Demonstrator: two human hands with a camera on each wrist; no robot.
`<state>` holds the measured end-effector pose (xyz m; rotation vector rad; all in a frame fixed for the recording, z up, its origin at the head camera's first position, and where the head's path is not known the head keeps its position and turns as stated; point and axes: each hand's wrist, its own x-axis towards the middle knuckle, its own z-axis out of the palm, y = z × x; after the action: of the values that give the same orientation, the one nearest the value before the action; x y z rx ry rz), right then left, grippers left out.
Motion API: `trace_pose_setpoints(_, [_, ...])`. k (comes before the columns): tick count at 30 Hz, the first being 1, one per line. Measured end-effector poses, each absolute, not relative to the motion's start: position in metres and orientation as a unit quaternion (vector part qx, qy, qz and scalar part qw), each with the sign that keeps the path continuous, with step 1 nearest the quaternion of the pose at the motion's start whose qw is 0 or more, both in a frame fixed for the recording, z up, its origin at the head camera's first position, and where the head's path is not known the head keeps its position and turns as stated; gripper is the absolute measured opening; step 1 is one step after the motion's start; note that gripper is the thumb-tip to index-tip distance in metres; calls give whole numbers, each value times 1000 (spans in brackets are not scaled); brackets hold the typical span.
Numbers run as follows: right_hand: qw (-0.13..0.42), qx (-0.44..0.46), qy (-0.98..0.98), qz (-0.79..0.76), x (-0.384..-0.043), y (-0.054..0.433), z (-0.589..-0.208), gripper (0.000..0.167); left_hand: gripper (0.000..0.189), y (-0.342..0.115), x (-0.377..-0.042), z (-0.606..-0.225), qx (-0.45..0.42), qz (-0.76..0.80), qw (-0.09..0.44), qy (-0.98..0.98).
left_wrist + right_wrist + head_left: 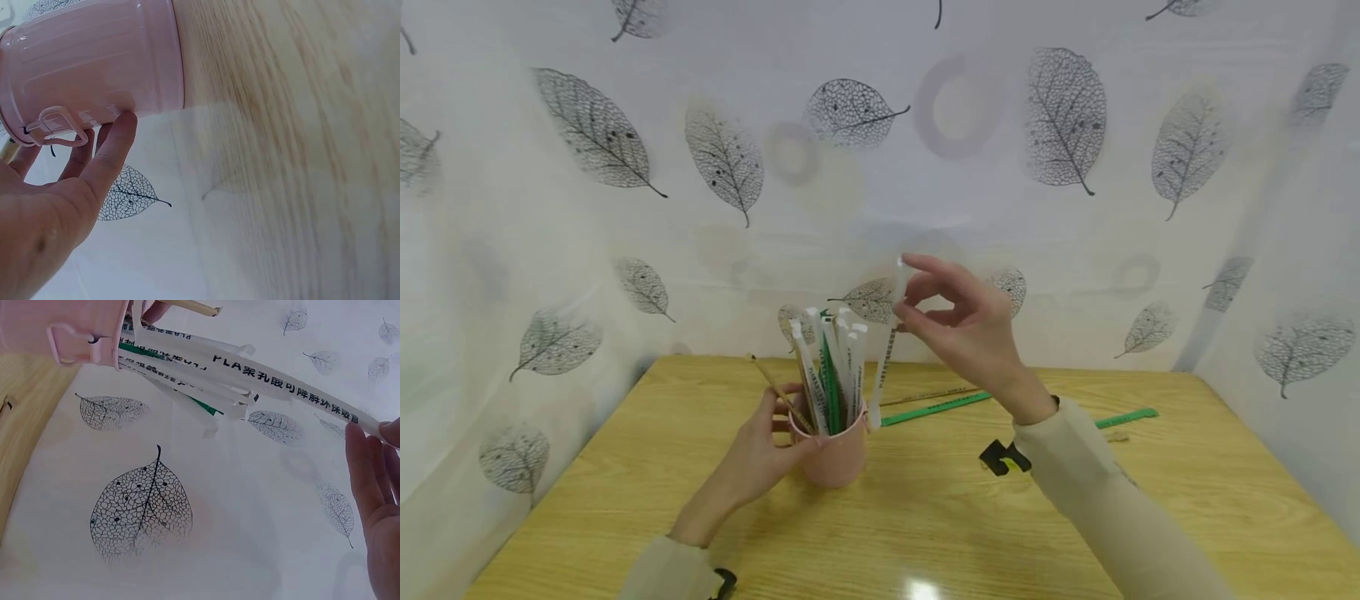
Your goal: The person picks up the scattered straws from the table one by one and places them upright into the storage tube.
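Observation:
A pink bucket [835, 462] with small side handles stands on the table, holding several white paper-wrapped straws [854, 367], a green one [831, 379] and a thin brown stick [778, 387] leaning left. My left hand [752, 458] grips the bucket at its left side, thumb in front; the left wrist view shows fingers against the pink wall [94, 56]. Above and right of the bucket, my right hand [966, 325] pinches the upper part of a white wrapped straw [886, 358] with dark printing. That straw hangs slanted, its lower end near the bucket's right rim.
Behind the right forearm, a long green wrapped strip [936, 408] lies on the wooden table [925, 525], with a thin brown printed strip [932, 395] beside it. A leaf-patterned sheet [970, 217] rises at the table's back and sides.

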<state>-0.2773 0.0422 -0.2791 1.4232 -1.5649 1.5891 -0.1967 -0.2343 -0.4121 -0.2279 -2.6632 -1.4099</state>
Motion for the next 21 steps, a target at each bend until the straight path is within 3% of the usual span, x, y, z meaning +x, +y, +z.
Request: trace_pose_setpoints(21, [221,509,-599,577,-284,15,-306,48,71,-236,-197,-414,-77,-458,66,-883])
